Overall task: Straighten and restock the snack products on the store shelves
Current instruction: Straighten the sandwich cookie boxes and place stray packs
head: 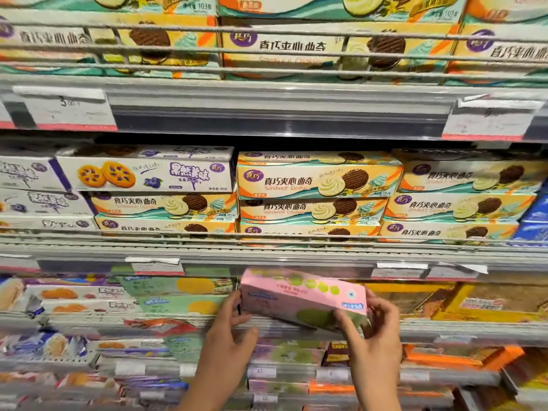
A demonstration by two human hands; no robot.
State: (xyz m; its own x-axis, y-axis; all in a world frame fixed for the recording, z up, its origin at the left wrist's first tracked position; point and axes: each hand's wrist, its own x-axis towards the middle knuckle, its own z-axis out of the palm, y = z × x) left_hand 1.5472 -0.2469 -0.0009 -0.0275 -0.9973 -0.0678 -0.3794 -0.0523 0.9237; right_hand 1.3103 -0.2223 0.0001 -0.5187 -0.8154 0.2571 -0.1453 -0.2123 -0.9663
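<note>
A pink snack box [302, 295] with green circles printed on it is held upside down in front of the third shelf from the top. My left hand [229, 330] grips its left end with fingers and thumb. My right hand [375, 321] holds its right end, thumb across the front lower corner. The box is tilted, its right end a little lower. Green boxes [184, 295] of the same kind lie stacked just left of it on that shelf.
Above, a shelf holds stacked yellow sandwich-cookie boxes [317, 182] and white blueberry-cookie boxes [142, 170] behind a wire rail [267, 237]. Yellow-brown boxes [462, 301] sit right of my hands. Lower shelves carry orange, purple and wrapped snacks. Price tags line the shelf edges.
</note>
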